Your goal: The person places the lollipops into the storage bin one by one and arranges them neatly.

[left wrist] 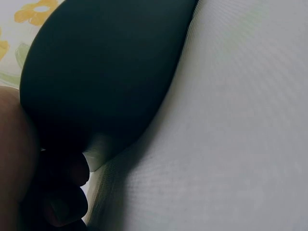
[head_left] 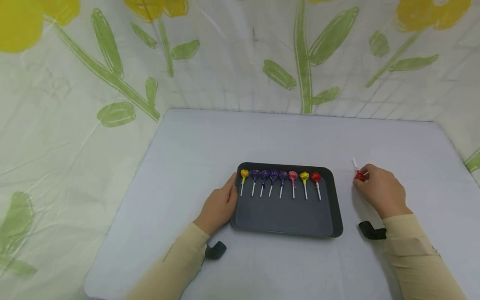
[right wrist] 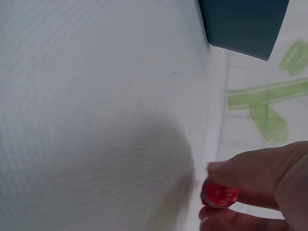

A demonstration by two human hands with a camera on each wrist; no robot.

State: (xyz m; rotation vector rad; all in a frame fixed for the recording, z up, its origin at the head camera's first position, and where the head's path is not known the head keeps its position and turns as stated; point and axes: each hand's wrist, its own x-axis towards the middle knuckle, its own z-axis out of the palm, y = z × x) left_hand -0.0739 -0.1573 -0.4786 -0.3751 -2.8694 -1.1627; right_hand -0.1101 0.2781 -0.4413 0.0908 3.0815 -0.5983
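Note:
A dark grey tray (head_left: 285, 216) lies on the white table. My left hand (head_left: 219, 206) grips its left side; in the left wrist view the fingers (left wrist: 67, 207) curl at the tray's outer wall (left wrist: 106, 67). Along the tray's far side runs a row of lollipops: a yellow one (head_left: 244, 173) at the left end, several purple ones (head_left: 274, 175), a pink one (head_left: 293, 176), another yellow one (head_left: 304, 176) and a red one (head_left: 316, 177). Right of the tray, my right hand (head_left: 382, 191) pinches a red-wrapped lollipop (right wrist: 220, 194) by its head, white stick pointing away.
The white table (head_left: 300, 266) reaches out around the tray. Behind it hangs a pale cloth (head_left: 232, 54) with yellow flowers and green leaves. A black piece (head_left: 216, 250) sits by the left wrist and another black piece (head_left: 372, 231) by the right wrist.

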